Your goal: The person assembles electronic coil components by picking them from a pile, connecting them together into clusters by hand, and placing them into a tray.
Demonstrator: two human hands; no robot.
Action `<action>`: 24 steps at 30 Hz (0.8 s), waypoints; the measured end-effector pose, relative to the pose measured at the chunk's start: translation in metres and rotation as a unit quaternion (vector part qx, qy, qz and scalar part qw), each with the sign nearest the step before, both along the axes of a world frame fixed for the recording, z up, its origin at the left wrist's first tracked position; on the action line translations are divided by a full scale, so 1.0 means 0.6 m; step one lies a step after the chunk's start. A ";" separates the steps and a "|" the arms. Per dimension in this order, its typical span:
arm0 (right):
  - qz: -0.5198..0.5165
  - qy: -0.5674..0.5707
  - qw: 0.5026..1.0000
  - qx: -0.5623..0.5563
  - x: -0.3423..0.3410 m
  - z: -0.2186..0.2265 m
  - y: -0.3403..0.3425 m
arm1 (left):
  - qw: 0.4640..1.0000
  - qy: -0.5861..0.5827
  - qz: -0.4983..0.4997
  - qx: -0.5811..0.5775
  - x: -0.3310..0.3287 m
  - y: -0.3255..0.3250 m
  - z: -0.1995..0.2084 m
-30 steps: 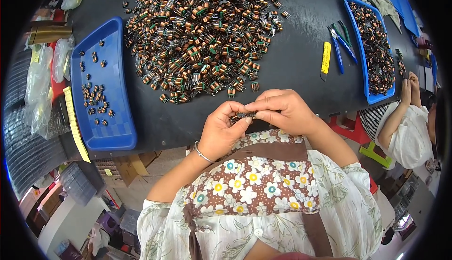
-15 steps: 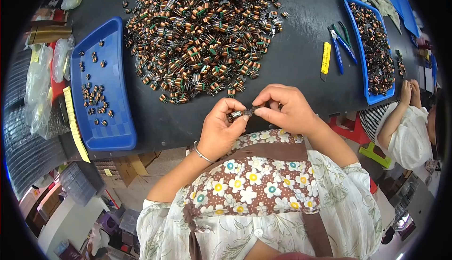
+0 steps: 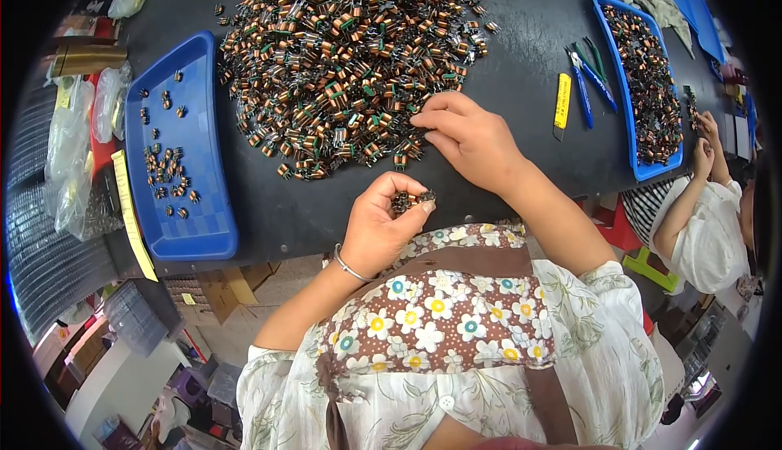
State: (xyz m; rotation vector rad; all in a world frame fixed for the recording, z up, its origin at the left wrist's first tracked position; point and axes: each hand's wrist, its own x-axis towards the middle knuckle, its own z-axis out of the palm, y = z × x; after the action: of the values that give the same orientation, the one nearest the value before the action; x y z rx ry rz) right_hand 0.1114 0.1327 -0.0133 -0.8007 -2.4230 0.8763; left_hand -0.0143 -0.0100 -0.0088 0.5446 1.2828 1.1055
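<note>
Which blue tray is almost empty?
The blue tray on the left: only scattered coils lie in it, while the blue tray on the right is heaped full.

Counted: three blue trays, one at left (image 3: 175, 230), one at right (image 3: 623, 92), one at far right (image 3: 692, 10). One large coil heap (image 3: 342, 51), far centre, too many to be counted. One yellow knife (image 3: 562, 104). Two blue cutters (image 3: 586, 83). Roughly twenty-five loose coils (image 3: 167, 165) are seen in the left tray.
</note>
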 end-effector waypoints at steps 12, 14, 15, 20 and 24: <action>0.079 -0.006 0.992 -0.096 0.052 0.028 -0.014 | 0.999 -0.044 -0.004 0.020 -0.006 -0.001 0.001; 0.121 0.052 0.978 -0.161 0.054 0.039 -0.025 | 0.997 -0.080 -0.001 -0.012 -0.006 0.002 0.000; 0.119 0.052 0.978 -0.161 0.054 0.044 -0.032 | 0.997 -0.081 -0.003 -0.012 -0.008 0.004 0.002; 0.180 0.051 0.972 -0.142 0.054 0.058 -0.046 | 0.970 -0.189 -0.110 -0.104 -0.020 0.010 0.012; 0.084 0.054 0.990 -0.098 0.053 0.043 -0.025 | 0.981 -0.166 -0.062 -0.075 -0.013 0.003 0.009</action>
State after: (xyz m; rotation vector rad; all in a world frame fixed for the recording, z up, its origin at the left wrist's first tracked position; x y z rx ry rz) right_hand 0.1435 0.1179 0.0124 -0.6037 -2.3597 1.2050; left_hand -0.0218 -0.0083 -0.0035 0.3074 1.0167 0.9410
